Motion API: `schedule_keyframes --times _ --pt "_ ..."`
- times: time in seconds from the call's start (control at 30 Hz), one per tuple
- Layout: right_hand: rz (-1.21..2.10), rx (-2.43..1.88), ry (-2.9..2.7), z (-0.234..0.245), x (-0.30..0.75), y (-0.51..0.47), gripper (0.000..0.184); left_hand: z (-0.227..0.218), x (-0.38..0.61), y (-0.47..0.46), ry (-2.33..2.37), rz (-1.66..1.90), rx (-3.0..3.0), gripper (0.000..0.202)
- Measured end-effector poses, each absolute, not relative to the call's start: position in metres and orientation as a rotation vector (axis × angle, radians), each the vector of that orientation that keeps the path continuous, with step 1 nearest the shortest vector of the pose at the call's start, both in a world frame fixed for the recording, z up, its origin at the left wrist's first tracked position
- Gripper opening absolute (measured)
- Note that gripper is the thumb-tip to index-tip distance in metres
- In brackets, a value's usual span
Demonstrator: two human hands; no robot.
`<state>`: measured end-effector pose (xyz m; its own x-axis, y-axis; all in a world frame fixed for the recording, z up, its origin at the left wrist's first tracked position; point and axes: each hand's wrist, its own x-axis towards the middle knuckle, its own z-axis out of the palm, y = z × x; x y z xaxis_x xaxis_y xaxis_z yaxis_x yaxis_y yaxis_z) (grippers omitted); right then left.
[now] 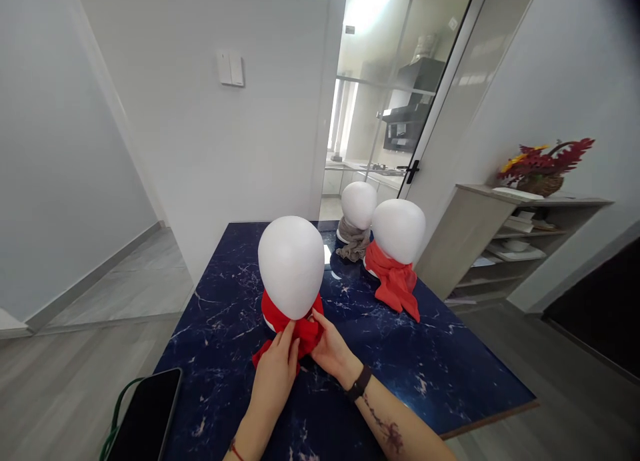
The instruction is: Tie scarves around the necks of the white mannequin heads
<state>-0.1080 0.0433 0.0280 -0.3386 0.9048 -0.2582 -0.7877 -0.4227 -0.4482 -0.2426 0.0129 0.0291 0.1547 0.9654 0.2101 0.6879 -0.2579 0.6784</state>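
A white mannequin head (291,264) stands upright in the middle of the table, with a red scarf (273,309) wrapped round its neck. At the front of that neck, my left hand (276,367) has its fingers closed on the scarf. My right hand (330,344) grips the scarf's right side with thumb and fingers. Part of the red cloth hangs out to the left below my left hand. Both sets of fingertips are partly hidden in the folds.
At the back right stand two more mannequin heads, one with a coral scarf (395,281), one with a grey-brown scarf (354,239). A phone (147,414) with a green cable is at the front left of the dark blue marbled table (220,294). Shelves (520,241) stand at right.
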Motion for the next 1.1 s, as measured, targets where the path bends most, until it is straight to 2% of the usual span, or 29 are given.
schedule_keyframes --times 0.1,0.27,0.43,0.57,0.7,0.83,0.9,0.97,1.03,1.1 --pt "1.932 -0.555 -0.292 0.026 -0.107 0.045 0.020 0.034 -0.238 0.011 1.672 0.675 2.161 0.045" --pt "1.903 -0.597 -0.349 0.024 -0.108 0.046 0.024 0.040 -0.230 0.010 1.801 0.378 2.306 0.061" --pt "1.795 -0.712 -0.442 0.021 -0.106 0.046 0.030 0.041 -0.224 0.005 1.819 0.381 2.382 0.050" --pt "1.640 -0.755 -0.497 0.017 -0.106 0.049 0.025 0.034 -0.223 -0.006 1.897 0.538 2.501 0.038" --pt "1.602 -0.898 -0.558 0.014 -0.102 0.047 0.033 0.025 -0.225 -0.016 1.825 0.850 2.674 0.036" --pt "1.118 -1.251 -0.694 0.013 -0.089 0.027 0.043 0.021 -0.231 -0.017 1.646 1.086 2.806 0.031" --pt "0.895 -1.285 -0.981 0.018 -0.085 0.012 0.050 0.022 -0.234 -0.014 1.584 1.187 2.800 0.029" --pt "0.823 -1.209 -1.318 0.027 -0.086 0.001 0.054 0.023 -0.236 -0.011 1.547 1.249 2.752 0.029" --pt "0.812 -1.124 -1.534 0.037 -0.090 -0.003 0.041 0.024 -0.237 -0.009 1.508 1.274 2.667 0.031" --pt "0.817 -1.080 -1.585 0.043 -0.094 0.003 0.018 0.026 -0.238 -0.008 1.499 1.314 2.498 0.029"
